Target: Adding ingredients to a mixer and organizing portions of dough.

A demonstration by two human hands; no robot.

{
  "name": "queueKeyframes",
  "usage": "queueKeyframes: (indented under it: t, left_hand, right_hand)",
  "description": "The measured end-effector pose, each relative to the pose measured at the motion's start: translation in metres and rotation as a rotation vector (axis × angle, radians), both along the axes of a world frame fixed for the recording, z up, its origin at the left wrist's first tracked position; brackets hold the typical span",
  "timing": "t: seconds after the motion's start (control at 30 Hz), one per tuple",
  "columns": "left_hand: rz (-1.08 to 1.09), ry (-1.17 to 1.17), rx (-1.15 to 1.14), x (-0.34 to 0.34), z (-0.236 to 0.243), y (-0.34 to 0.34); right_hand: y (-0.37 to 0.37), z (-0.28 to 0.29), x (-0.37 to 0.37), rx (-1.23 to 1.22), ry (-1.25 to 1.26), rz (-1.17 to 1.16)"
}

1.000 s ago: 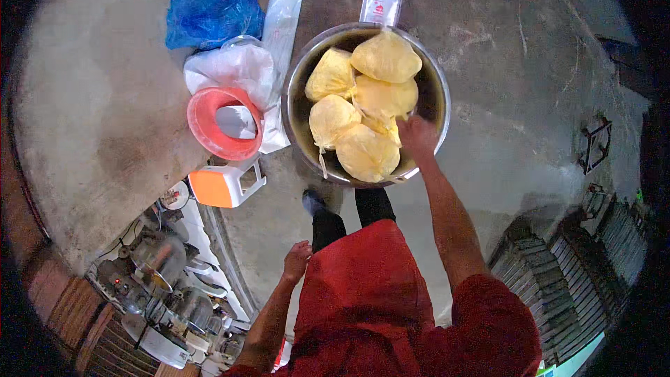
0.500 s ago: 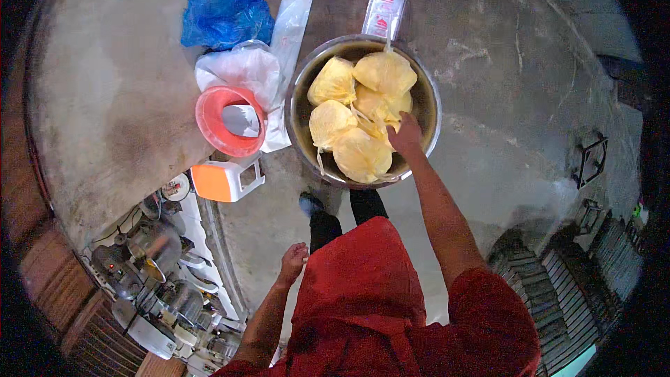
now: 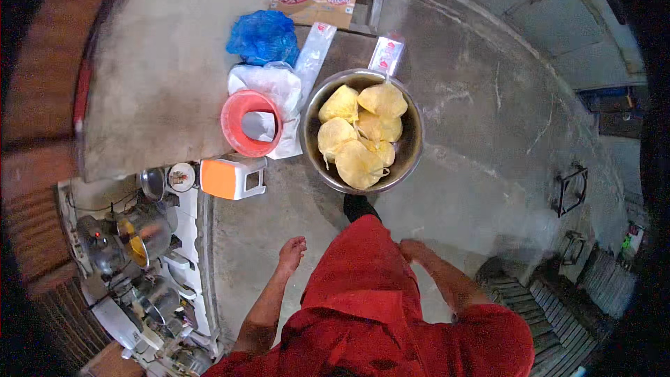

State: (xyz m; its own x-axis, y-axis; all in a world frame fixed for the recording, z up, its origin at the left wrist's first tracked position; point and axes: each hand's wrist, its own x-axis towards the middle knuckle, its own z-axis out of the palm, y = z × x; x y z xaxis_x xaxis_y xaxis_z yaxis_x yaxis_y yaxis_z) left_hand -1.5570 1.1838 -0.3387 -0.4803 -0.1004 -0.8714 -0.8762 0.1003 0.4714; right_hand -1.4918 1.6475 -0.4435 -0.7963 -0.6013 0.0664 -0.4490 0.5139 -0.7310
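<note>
A steel bowl (image 3: 412,153) holds several clear bags of yellow contents (image 3: 357,167), some with twisted tops. My left hand (image 3: 293,253) hangs left of the red apron (image 3: 359,265), empty, with loosely curled fingers apart. My right hand (image 3: 412,252) is low at the apron's right edge, below the bowl; its fingers are too small and partly hidden to tell what they touch. Left of the bowl lie a red plastic ring-shaped container (image 3: 231,126), white sheeting (image 3: 282,87), a blue bag (image 3: 262,36) and a long clear plastic strip (image 3: 314,52). A white packet (image 3: 386,54) lies behind the bowl.
An orange-topped stool (image 3: 220,178) stands left on the concrete floor. Cardboard (image 3: 338,1) with a yellow-filled bag lies at the back. Machinery and steel vessels (image 3: 145,241) crowd the lower left. A metal frame (image 3: 572,190) and slatted stacks (image 3: 530,314) are on the right.
My right hand has left the bags in the bowl and come down beside the apron. The view has shifted, showing more floor and cardboard beyond the bowl.
</note>
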Motion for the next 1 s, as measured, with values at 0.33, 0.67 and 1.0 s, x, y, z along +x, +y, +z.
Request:
queueKeyframes:
  t: [0.33,0.67,1.0]
  left_hand:
    - [0.169,0.063,-0.140,0.262,-0.025,-0.060]
    - [0.436,-0.083,-0.019,0.441,-0.007,-0.040]
    - [0.399,0.002,0.086,0.377,0.017,0.037]
  right_hand:
    - [-0.096,0.138,-0.049,0.209,-0.082,0.205]
    - [-0.374,0.374,-0.036,-0.048,0.380,0.844]
    - [-0.498,0.588,0.089,-0.245,0.793,1.290]
